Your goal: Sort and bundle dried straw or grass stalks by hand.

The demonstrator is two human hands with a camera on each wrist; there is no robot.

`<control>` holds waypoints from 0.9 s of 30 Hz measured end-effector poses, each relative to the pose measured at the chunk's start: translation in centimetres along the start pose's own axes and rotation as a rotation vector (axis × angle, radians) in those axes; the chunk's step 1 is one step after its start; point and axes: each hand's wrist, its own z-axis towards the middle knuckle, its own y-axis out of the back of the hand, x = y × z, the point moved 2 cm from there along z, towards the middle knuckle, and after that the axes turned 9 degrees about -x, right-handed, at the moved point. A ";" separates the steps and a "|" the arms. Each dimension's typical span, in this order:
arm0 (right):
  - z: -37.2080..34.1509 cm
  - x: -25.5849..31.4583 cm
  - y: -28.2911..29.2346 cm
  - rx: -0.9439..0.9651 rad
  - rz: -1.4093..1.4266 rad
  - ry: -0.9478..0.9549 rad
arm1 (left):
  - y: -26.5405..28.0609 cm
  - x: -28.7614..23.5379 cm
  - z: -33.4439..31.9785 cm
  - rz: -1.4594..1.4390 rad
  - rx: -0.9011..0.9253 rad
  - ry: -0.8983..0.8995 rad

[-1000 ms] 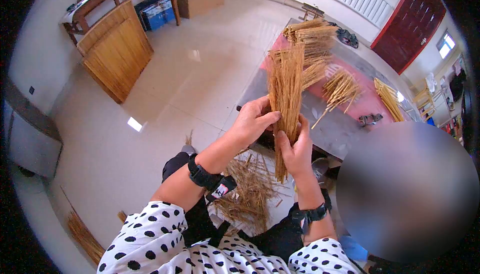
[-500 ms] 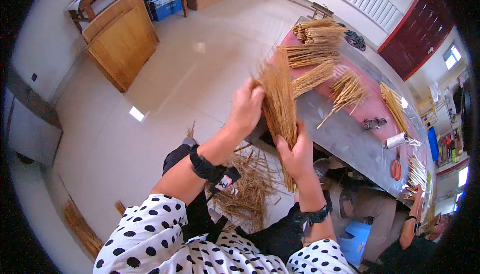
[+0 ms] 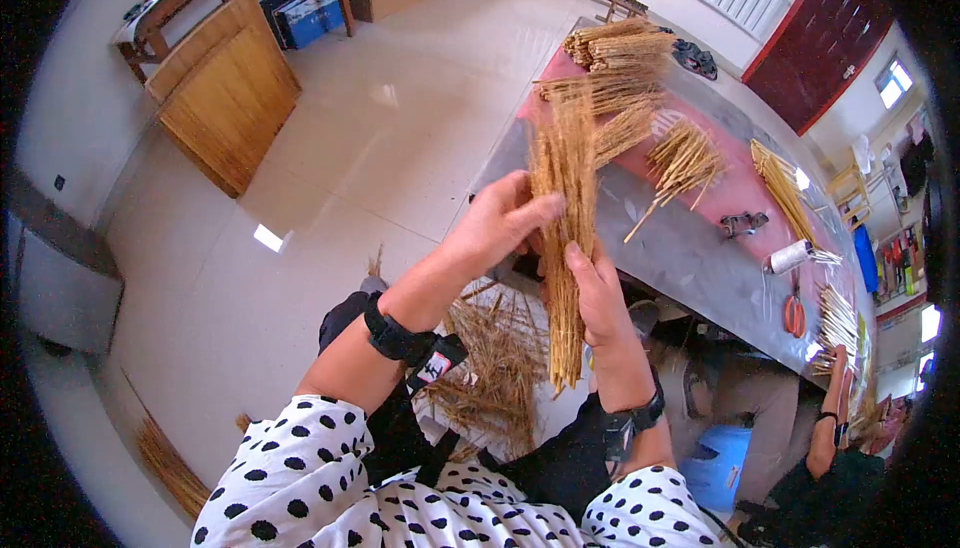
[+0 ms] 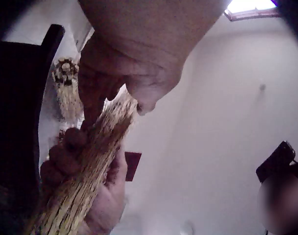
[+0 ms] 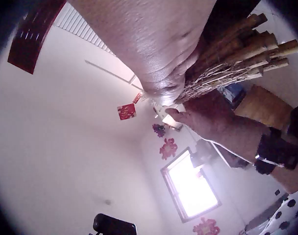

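Observation:
A long bundle of dry tan stalks [image 3: 568, 288] stands nearly upright between the two hands, its bushy top blurred. The left hand [image 3: 500, 218] holds it around the middle from the left, thumb across the front. Lower on the right side, the right hand [image 3: 598, 298] grips the same bundle, thumb along its front. In the left wrist view, curled fingers of the right hand [image 4: 65, 161] wrap the bundle [image 4: 85, 171]. Cut stalk ends of the bundle [image 5: 251, 54] show in the right wrist view, with the left hand [image 5: 207, 122] beside them.
The table [image 3: 680, 268] carries stalk bundles [image 3: 625, 58], loose stalks [image 3: 688, 166], a thread spool [image 3: 790, 257] and orange-handled scissors [image 3: 794, 316]. Stalk scraps [image 3: 495, 368] lie on the floor below the hands. Another person's arm [image 3: 828, 418] reaches the table at right, near a blue bucket [image 3: 716, 468].
The left hand, raised at the bundle's upper left half a second ago, has come down and grips its middle again. The bundle now stands more upright.

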 end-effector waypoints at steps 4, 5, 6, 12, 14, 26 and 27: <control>0.4 -1.8 0.2 0.019 -0.050 0.053 | -0.3 0.5 0.2 0.112 0.015 -0.207; 0.5 -1.9 0.3 0.012 -0.054 0.081 | -0.2 0.5 0.3 0.125 0.025 -0.169; 0.4 -1.8 0.3 0.012 -0.055 0.080 | -0.1 0.8 0.5 0.124 0.025 -0.168; 0.1 -0.3 -0.1 0.038 0.014 0.057 | -0.2 0.5 0.3 -0.114 0.090 -0.183; 0.2 0.1 -0.1 0.078 -0.030 0.093 | -0.2 0.1 0.1 -0.173 0.060 -0.241; 0.0 0.8 -0.3 0.077 0.062 -0.106 | 3.6 -0.2 1.6 -0.445 -0.453 -0.087; 0.2 0.6 -0.1 0.071 0.062 -0.103 | 3.1 -0.2 1.3 -0.374 -0.437 -0.005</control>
